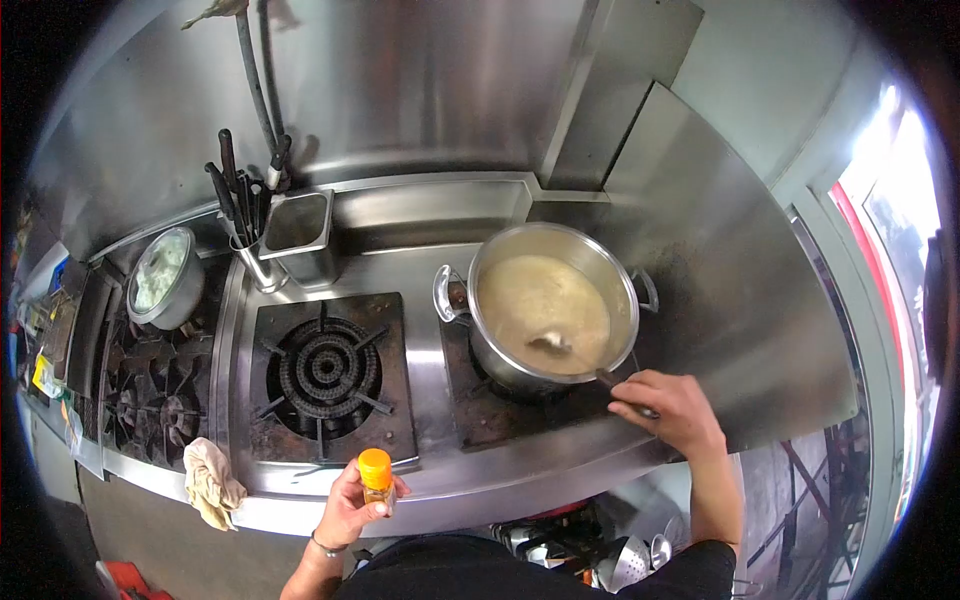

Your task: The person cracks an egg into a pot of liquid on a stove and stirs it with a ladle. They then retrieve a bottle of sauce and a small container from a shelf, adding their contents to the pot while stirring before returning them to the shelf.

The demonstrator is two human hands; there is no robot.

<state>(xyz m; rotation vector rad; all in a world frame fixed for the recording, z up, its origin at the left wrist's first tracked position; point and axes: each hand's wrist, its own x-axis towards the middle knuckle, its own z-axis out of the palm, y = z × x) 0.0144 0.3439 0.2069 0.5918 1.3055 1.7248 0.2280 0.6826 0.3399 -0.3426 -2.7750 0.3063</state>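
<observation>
My left hand is wrapped around a small clear spice jar with an orange cap, held upright at the counter's front edge. Over on the right, my right hand is closed on the dark handle of a ladle. The ladle's metal end lies partly sunk in pale, cloudy liquid. That liquid sits inside a large steel pot with two side handles, standing on the right burner. What the jar contains is hard to make out.
An unused-looking burner lies left of the pot. Behind it stand a steel container and a holder of dark-handled knives. A bowl of whitish stuff rests on the far-left stove. A cloth hangs over the front edge.
</observation>
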